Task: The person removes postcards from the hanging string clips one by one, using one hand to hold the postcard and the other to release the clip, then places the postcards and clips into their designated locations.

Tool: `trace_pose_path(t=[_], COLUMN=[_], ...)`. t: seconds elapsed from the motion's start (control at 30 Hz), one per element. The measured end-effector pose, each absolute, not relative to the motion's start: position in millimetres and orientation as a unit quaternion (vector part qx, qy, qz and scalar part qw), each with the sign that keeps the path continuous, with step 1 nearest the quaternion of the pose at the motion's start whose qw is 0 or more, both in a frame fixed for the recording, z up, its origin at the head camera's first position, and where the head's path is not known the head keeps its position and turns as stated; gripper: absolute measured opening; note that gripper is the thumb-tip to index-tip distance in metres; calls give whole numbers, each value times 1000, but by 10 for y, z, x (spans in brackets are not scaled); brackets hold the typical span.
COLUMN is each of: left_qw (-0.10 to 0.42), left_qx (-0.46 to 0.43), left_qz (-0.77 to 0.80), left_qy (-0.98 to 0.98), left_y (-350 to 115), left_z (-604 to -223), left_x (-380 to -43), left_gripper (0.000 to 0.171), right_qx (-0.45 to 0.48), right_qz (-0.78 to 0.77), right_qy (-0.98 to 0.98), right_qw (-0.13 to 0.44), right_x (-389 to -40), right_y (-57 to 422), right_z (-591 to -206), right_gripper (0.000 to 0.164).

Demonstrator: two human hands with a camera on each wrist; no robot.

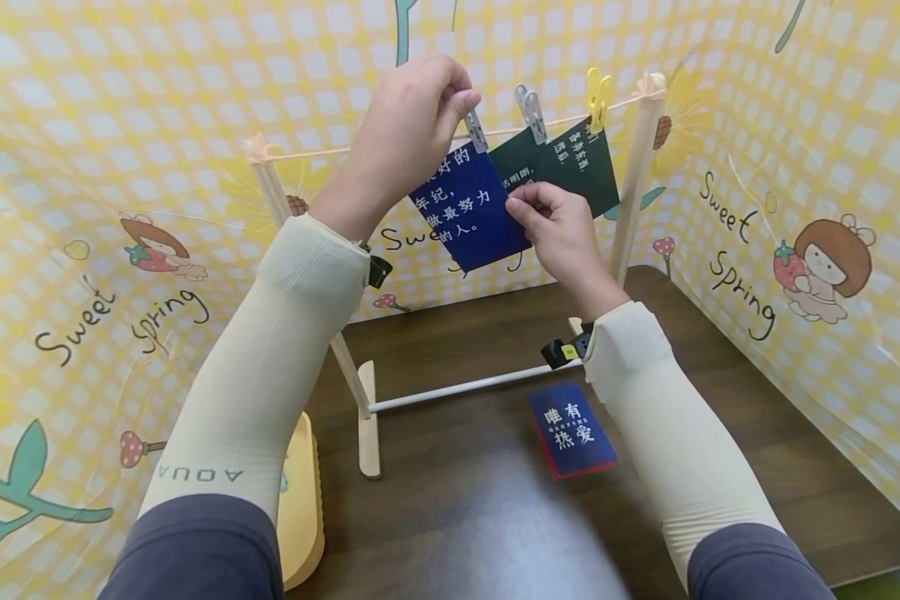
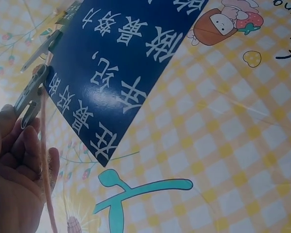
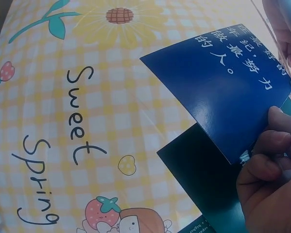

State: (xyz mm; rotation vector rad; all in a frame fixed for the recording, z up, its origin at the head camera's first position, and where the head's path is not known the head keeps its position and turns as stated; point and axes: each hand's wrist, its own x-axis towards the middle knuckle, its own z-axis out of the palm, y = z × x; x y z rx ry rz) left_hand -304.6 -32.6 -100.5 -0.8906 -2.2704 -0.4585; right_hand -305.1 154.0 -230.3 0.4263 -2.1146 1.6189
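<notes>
My left hand (image 1: 412, 125) pinches a grey clothespin (image 1: 476, 129) between thumb and fingers at the pink string (image 1: 330, 152). The clothespin's tip sits at the top edge of a blue card (image 1: 487, 229) with white Chinese characters, which hangs tilted below the string. My right hand (image 1: 562, 229) pinches that card's right edge. Behind it a dark green card (image 1: 596, 167) hangs from a second grey clothespin (image 1: 531, 112) and a yellow clothespin (image 1: 598, 100). In the left wrist view the clothespin (image 2: 31, 94) meets the card near its corner.
The string runs between two wooden posts (image 1: 637, 175) of a stand with a white lower bar (image 1: 472, 385). On the brown table (image 1: 457, 508) lie stacked blue and red cards (image 1: 573, 429). A yellow container (image 1: 303, 508) stands at left. Yellow checked cloth (image 1: 120, 100) surrounds the table.
</notes>
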Motion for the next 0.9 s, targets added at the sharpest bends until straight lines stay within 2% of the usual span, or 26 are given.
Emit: trace_pose_path(t=[0.9], left_qw=[362], left_qx=[-354], left_qz=[-217], left_qy=[-834], left_y=[-409], left_z=[-1019], left_x=[-3072], left_gripper=[32], right_qx=[146], right_qz=[591], right_qy=[-764], right_qw=[213], right_x=[-3041], right_y=[1538], right_z=[-2347], right_gripper=[22])
